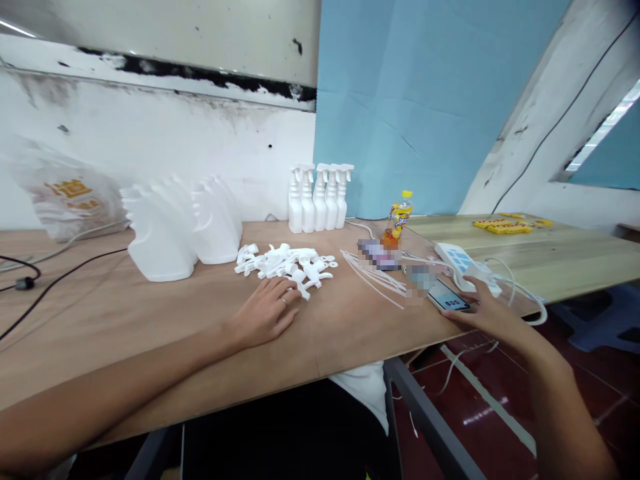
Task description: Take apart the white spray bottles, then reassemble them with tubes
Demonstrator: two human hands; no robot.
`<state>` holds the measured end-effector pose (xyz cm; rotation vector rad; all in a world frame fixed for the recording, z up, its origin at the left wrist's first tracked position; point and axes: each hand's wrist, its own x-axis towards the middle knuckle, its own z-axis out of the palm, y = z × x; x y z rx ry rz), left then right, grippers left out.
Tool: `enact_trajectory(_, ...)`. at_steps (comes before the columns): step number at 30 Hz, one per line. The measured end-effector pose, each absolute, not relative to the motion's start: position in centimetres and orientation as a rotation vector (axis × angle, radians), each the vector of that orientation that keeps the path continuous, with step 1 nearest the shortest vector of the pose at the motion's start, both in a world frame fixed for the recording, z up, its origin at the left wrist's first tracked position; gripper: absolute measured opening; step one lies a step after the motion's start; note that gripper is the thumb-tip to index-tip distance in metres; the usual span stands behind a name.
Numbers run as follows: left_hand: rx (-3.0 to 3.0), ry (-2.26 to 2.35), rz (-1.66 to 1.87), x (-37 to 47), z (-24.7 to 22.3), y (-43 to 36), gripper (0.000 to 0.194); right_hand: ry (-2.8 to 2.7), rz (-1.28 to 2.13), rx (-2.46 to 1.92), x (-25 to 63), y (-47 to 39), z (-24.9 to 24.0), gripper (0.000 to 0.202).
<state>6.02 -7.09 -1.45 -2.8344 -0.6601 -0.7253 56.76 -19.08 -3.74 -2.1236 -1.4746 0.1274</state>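
Note:
My left hand [270, 311] rests on the brown table [345, 327], a ring on one finger, its fingers spread beside a pile of white spray nozzle parts [285, 261]. At the right, my right hand [475, 308] holds the near end of a phone [449, 297] with a lit screen, low over the tabletop. Thin white tubes [373, 273] lie between the two hands. Behind the pile stand several white spray bottles [317, 207] with nozzles on. White bottles without nozzles [163, 240] stand in rows to the left.
A drink bottle [396, 223] with a yellow cap stands behind a partly blurred flat item [379, 255]. A white power strip [457, 259] and cables lie at the right. A plastic bag [75, 193] and black cables are at the left. Yellow pieces [507, 227] lie farther back.

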Motion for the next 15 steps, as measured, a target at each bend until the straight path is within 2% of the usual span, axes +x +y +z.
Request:
enact_trajectory(4, -2.846, -0.671, -0.757, 6.0, -1.7, -7.0, 0.031, -1.43, -0.035, -2.192, 53.9, -18.2, -3.3, 0.11)
enact_trajectory(8, -2.882, -0.684, -0.683, 5.9, -2.0, -6.7, 0.046, -1.52, -0.07, -2.126, 53.6, -17.6, -3.4, 0.108)
enact_trajectory(12, -2.924, -0.663, -0.67, 5.9, -2.2, -6.4, 0.05, -1.485, 0.084, -1.98, 56.1, -17.2, -3.6, 0.072)
enact_trajectory(15, -2.923, -0.625, -0.726, 6.0, -2.1, -6.5, 0.044, -1.439, 0.088, -1.86, 57.4, -16.5, -4.3, 0.071)
